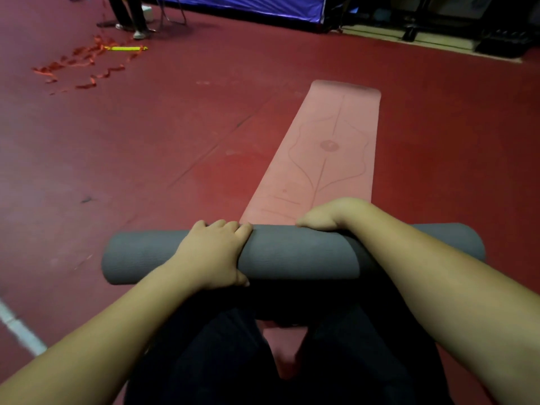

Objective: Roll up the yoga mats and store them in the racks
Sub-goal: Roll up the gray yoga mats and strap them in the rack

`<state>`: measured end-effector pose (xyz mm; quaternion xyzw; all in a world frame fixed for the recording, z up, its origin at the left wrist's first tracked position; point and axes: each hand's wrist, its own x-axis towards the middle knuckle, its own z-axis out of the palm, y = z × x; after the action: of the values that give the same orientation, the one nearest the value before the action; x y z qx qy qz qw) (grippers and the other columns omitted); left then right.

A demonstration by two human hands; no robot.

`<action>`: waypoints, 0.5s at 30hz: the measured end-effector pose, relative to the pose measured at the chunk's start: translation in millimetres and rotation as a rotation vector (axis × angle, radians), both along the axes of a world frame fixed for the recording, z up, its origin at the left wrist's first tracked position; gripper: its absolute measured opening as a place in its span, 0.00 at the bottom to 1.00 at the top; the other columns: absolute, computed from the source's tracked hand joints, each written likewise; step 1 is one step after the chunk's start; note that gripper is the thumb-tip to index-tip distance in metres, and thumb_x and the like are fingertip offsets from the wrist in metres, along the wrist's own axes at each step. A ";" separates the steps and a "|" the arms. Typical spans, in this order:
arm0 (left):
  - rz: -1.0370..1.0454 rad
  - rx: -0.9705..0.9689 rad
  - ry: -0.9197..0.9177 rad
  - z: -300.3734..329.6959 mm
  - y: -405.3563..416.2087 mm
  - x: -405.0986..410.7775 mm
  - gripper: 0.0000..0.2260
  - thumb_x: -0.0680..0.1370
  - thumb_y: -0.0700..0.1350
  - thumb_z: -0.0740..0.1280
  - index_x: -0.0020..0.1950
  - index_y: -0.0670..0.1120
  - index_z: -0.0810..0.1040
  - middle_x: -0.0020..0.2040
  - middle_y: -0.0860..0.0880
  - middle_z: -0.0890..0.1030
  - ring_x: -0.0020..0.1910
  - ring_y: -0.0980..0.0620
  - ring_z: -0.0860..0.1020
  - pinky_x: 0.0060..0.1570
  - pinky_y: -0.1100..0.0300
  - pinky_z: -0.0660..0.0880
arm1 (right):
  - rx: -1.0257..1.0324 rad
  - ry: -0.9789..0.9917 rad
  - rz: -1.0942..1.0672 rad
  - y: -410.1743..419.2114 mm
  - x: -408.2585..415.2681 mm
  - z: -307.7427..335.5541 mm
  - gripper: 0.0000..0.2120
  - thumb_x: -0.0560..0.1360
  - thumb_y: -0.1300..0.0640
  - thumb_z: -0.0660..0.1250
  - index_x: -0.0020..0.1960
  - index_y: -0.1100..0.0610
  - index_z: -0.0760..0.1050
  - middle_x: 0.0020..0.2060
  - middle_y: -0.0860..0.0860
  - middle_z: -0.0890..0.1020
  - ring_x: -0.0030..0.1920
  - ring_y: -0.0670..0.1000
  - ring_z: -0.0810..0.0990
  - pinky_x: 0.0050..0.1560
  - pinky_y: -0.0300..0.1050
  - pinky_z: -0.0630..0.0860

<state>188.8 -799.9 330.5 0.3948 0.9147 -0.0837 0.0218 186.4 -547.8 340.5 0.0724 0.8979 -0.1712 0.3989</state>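
Note:
A rolled grey yoga mat (292, 252) lies crosswise just in front of my knees. My left hand (213, 252) grips the roll left of its middle, fingers curled over the top and thumb on the near side. My right hand (324, 217) holds the roll's top far edge, fingers curled over and out of sight behind it. A pink yoga mat (327, 153) with a line pattern lies flat on the red floor, stretching away from the roll.
Red ribbon scraps (79, 62) and a yellow stick (125, 48) lie on the floor at the far left. A person's legs (131, 16) stand by a chair at the back. A blue tarp (248, 4) and dark equipment (496, 39) line the far edge.

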 end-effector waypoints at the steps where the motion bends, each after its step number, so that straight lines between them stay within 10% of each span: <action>1: -0.010 -0.023 -0.034 1.7 -0.3 -0.4 0.42 0.63 0.70 0.70 0.71 0.53 0.62 0.67 0.53 0.73 0.64 0.48 0.73 0.58 0.50 0.70 | -0.024 -0.022 -0.004 -0.7 2.7 -3.2 0.17 0.81 0.47 0.54 0.55 0.55 0.78 0.56 0.50 0.80 0.53 0.50 0.78 0.58 0.47 0.71; 6: 0.069 -0.035 -0.308 3.9 3.8 -22.2 0.39 0.59 0.68 0.74 0.65 0.55 0.68 0.61 0.53 0.77 0.59 0.48 0.76 0.57 0.49 0.73 | 0.061 0.110 0.041 -9.1 2.1 0.0 0.23 0.84 0.47 0.50 0.69 0.58 0.74 0.70 0.57 0.73 0.67 0.55 0.72 0.63 0.46 0.65; 15: 0.268 -0.019 -1.015 -0.9 23.6 -91.3 0.35 0.58 0.49 0.82 0.62 0.52 0.73 0.59 0.51 0.80 0.56 0.50 0.79 0.59 0.53 0.76 | 0.209 0.548 -0.012 -11.3 22.7 -12.1 0.26 0.80 0.35 0.50 0.53 0.54 0.77 0.56 0.58 0.81 0.56 0.59 0.78 0.55 0.52 0.73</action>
<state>97.5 -776.3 329.6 0.2651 0.8307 0.1136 0.4762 209.1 -559.0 328.4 0.0694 0.9845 -0.0932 0.1311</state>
